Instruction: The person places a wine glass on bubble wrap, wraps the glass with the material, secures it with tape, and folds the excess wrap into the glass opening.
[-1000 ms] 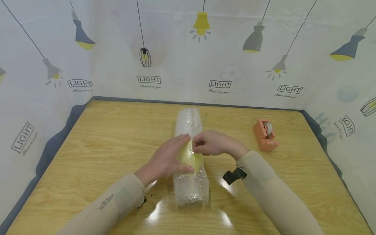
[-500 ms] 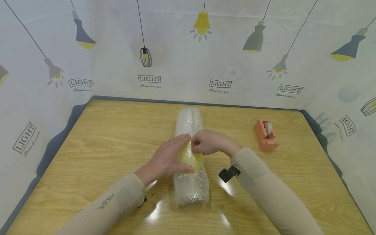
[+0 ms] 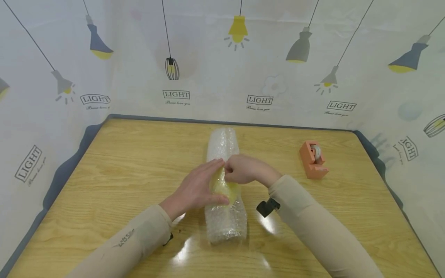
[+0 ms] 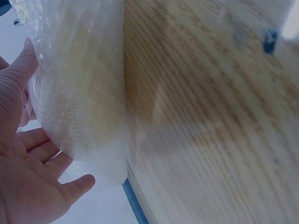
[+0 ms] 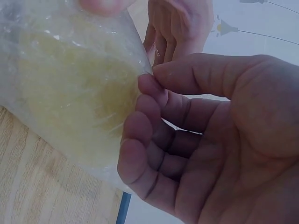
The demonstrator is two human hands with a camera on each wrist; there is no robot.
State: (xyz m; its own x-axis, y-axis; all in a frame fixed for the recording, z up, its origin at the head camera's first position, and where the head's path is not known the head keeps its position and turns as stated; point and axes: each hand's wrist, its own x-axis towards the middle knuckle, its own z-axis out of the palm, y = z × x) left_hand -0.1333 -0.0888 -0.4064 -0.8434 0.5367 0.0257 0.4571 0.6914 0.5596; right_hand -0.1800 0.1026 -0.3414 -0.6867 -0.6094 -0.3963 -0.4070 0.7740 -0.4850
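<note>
A long bundle in clear bubble wrap (image 3: pixel 226 226) lies on the table, with a yellow thing (image 5: pixel 60 93) showing through its middle. My left hand (image 3: pixel 195 187) rests on the bundle's left side, its fingers extended and its thumb lying across the top. The right hand (image 3: pixel 247 170) is over the middle of the bundle. In the right wrist view, its thumb and index finger pinch at the edge of the bubble wrap, while the other fingers curl against it. What exactly lies between the fingertips is hard to make out. The yellow thing's kind is blurred by the wrap.
An orange tape dispenser (image 3: pixel 311 161) with a roll of tape stands at the right on the wooden table (image 3: pixel 139 154). Behind the table hangs a white cloth (image 3: pixel 215 54) printed with lamps. A black strap (image 3: pixel 267 207) sticks out from the right sleeve.
The right hand has shifted slightly left across the bundle, its forearm coming with it. The left hand and the bundle stay where they were.
</note>
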